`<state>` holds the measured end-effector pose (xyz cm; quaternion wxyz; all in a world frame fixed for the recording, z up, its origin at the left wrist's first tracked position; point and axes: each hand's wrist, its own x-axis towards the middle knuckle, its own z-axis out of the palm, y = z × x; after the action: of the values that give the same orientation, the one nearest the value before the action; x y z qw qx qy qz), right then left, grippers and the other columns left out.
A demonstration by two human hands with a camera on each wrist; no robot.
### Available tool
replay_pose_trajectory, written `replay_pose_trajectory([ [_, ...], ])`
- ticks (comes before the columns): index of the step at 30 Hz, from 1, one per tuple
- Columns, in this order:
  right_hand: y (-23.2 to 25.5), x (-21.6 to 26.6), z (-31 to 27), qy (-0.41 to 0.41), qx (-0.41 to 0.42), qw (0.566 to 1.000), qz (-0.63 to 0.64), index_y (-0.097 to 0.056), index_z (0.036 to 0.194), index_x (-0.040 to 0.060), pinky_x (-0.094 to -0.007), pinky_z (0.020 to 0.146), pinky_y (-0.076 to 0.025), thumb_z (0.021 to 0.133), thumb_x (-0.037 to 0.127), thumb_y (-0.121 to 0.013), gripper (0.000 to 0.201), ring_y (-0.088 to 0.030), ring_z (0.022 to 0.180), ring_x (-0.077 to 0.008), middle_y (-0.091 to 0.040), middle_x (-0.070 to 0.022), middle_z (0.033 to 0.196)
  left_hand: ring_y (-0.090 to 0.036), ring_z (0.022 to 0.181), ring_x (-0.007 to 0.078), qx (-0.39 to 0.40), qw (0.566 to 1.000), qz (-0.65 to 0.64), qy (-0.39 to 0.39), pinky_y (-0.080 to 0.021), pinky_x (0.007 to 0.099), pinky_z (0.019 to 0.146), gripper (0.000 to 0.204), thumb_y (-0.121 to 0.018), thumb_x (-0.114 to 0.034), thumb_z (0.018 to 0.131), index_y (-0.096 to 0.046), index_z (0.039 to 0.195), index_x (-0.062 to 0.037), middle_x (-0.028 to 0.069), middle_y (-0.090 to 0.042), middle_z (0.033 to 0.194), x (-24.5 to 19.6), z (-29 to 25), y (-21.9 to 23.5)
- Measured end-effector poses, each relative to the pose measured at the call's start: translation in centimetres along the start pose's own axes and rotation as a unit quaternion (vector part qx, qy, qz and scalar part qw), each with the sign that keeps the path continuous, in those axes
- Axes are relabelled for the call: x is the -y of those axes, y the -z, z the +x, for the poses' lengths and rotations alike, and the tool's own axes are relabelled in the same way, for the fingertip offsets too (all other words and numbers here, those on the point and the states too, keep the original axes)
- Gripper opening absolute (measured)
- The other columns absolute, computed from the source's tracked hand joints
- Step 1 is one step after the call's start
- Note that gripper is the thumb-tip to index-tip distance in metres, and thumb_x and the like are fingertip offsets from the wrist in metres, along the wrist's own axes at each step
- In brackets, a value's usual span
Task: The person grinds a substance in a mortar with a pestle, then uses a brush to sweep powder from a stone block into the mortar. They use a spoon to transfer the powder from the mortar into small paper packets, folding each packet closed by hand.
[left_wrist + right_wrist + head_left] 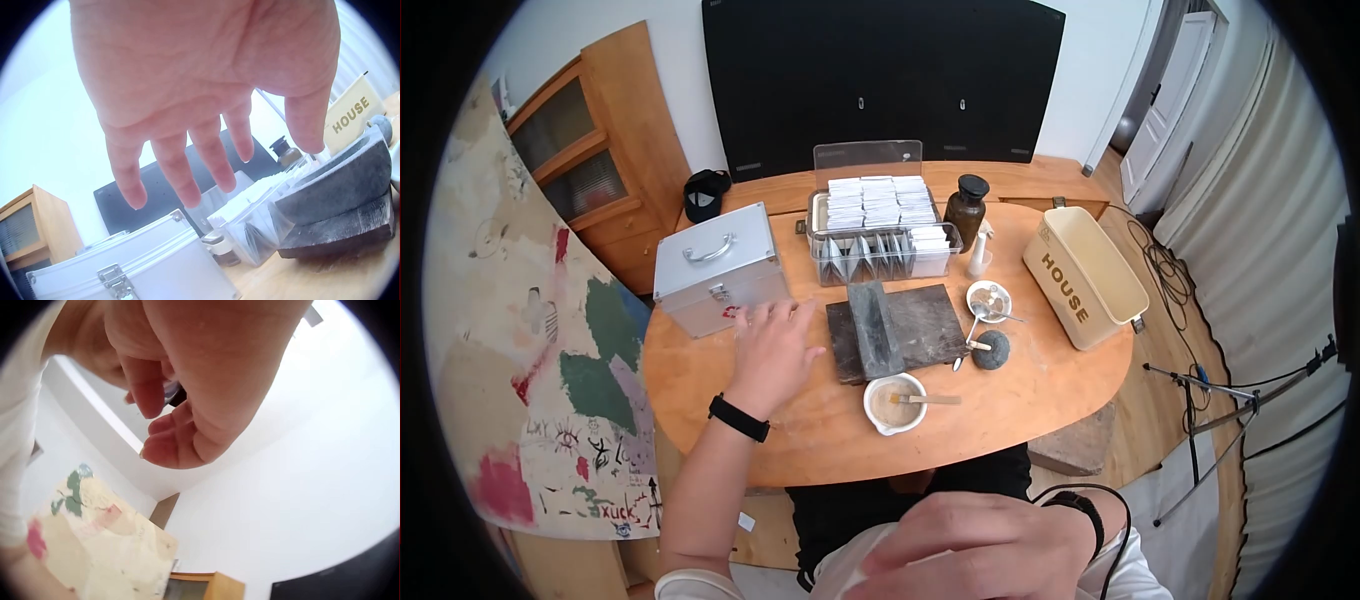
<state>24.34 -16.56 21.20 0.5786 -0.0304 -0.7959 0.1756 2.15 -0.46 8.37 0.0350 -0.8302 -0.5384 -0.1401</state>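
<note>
My left hand [775, 345] hovers over the tabletop with fingers spread, between a silver case [718, 262] and a dark stone slab [925, 325]. Its palm faces the left wrist camera and holds nothing. A grey angled stone block [874, 330] lies across the slab's left part. My right hand [980, 550] is raised close in front of my body, fingers loosely bent, with no object visible in its grasp. In the right wrist view a small dark thing [178, 397] shows behind the bent fingers. In front of the slab, a white bowl [881, 417] of pale powder carries a brush [930, 399].
Behind the slab stands a clear box [825, 265] of white packets, beside a brown bottle [966, 210]. A cream HOUSE bin [1090, 280] is at the right. Nearer are a small dish [980, 291] with spoons and a round dark stone [991, 350]. A tripod [1220, 420] stands off the table.
</note>
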Motion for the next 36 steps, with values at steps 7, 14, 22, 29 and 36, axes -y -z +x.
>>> replay_pose_trajectory([
  [7,1.2,0.8,1.6,0.047,0.001,0.999,0.022,-0.076,0.099,0.0113,-0.0358,0.064,-0.050,0.078,0.007,-0.083,0.022,-0.066,0.091,-0.0304,-0.069,-0.0160,0.116,-0.057,0.123,0.0306,0.000,1.000,0.015,0.006,-0.036,0.0548,0.110,0.057,-0.081,-0.031,0.086,-0.061,0.137,-0.0138,0.0078,-0.066,0.125,-0.1,0.1,-0.4],
  [14,1.9,1.0,3.3,-0.058,-0.072,0.990,-0.110,-0.072,0.105,0.0063,-0.0456,0.077,-0.054,0.081,0.003,-0.074,0.024,-0.065,0.095,-0.0342,-0.069,-0.0161,0.115,-0.059,0.118,0.0319,0.023,1.000,0.001,0.012,-0.037,0.0534,0.108,0.050,-0.081,-0.030,0.086,-0.066,0.130,-0.0122,0.0088,-0.069,0.122,0.5,0.0,-0.8],
  [22,3.7,2.2,3.1,-0.192,-0.013,0.958,-0.213,-0.077,0.088,0.0050,-0.0317,0.062,-0.053,0.079,-0.001,-0.074,0.011,-0.064,0.068,-0.0222,-0.073,-0.0093,0.086,-0.061,0.116,0.0314,-0.023,1.000,-0.013,-0.006,-0.039,0.0541,0.105,0.043,-0.079,-0.028,0.087,-0.067,0.125,-0.0107,0.0097,-0.070,0.117,-0.1,-0.2,-0.6],
  [29,7.4,-2.1,0.6,-0.162,0.039,0.932,-0.322,-0.079,0.101,0.0046,-0.0331,0.062,-0.050,0.076,0.002,-0.079,0.025,-0.062,0.070,-0.0218,-0.070,-0.0079,0.084,-0.064,0.107,0.0313,0.028,0.999,-0.016,0.012,-0.042,0.0508,0.103,0.035,-0.074,-0.024,0.091,-0.069,0.124,-0.0111,0.0090,-0.072,0.107,0.9,-1.3,-0.8],
  [36,10.1,-6.2,-12.9,-0.310,0.154,0.824,-0.449,-0.073,0.119,0.0041,-0.0390,0.073,-0.057,0.086,0.006,-0.079,0.035,-0.068,0.080,-0.0320,-0.072,-0.0126,0.083,-0.062,0.114,0.0312,-0.036,0.999,0.002,0.016,-0.041,0.0501,0.105,0.036,-0.069,-0.017,0.094,-0.068,0.129,-0.0123,0.0085,-0.069,0.122,3.4,-4.0,-2.5],
])
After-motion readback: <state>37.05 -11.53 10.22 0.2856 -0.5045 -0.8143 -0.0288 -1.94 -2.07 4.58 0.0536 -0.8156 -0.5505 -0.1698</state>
